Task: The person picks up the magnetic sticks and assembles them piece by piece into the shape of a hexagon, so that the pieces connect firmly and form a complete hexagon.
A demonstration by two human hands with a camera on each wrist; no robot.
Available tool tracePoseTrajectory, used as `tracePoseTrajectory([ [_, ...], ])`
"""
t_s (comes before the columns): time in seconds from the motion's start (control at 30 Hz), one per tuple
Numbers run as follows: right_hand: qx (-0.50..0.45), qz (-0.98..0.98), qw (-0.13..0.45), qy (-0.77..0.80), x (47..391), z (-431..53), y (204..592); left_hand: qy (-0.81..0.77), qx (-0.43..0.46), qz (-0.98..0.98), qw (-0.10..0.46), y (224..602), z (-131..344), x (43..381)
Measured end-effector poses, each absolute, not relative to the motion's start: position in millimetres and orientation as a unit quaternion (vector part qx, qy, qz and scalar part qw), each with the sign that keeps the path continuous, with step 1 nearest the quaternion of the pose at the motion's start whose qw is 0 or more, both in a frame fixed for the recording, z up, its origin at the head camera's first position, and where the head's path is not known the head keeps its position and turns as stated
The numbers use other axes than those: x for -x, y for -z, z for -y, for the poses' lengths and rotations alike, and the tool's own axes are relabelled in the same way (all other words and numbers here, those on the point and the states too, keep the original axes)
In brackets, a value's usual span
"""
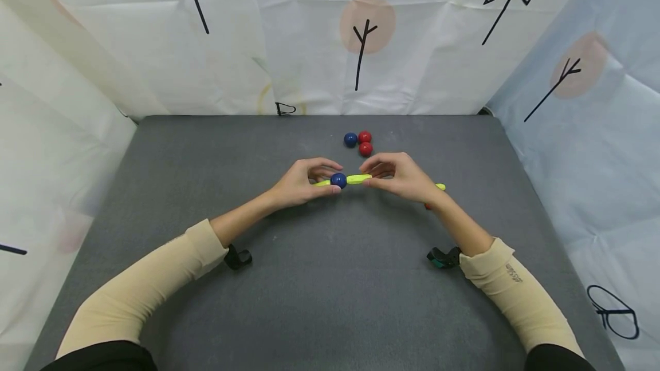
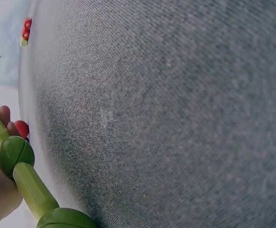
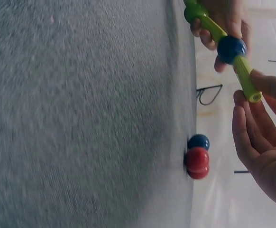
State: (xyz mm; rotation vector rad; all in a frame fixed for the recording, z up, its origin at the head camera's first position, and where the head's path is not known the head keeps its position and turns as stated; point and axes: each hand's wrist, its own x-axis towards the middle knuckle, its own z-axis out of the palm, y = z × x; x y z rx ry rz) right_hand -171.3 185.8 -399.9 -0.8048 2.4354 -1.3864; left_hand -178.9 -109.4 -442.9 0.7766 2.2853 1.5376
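Note:
My left hand (image 1: pixel 303 181) grips a chain of yellow-green rods and balls, with its fingers and thumb around a blue ball (image 1: pixel 338 180). From the left wrist, a green ball (image 2: pixel 15 155) shows between two ribbed rods, with another green ball (image 2: pixel 67 219) at the near end. A yellow-green rod (image 3: pixel 244 76) sticks out of the blue ball on the other side. My right hand (image 1: pixel 399 176) pinches this rod near its free end between thumb and fingertips. The chain is held above the grey table.
Behind the hands, a blue ball (image 1: pixel 350 139) and two red balls (image 1: pixel 365 149) lie close together on the grey table (image 1: pixel 319 291). Red pieces (image 2: pixel 26 28) and a yellow-green piece (image 1: pixel 440 186) lie by the right forearm, partly hidden in the head view. Printed cloth surrounds the table.

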Motion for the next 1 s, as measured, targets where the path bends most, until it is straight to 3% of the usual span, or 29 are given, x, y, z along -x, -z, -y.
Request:
tracePoseTrajectory([
  [0.63, 0.28, -0.811, 0.102, 0.503, 175, -173, 406, -0.507, -0.25, -0.817, 0.114, 440, 102, 176],
  [1.0, 0.226, -0.797, 0.119, 0.547, 206, -174, 396, -0.53, -0.262, -0.8, 0.102, 444, 106, 177],
])
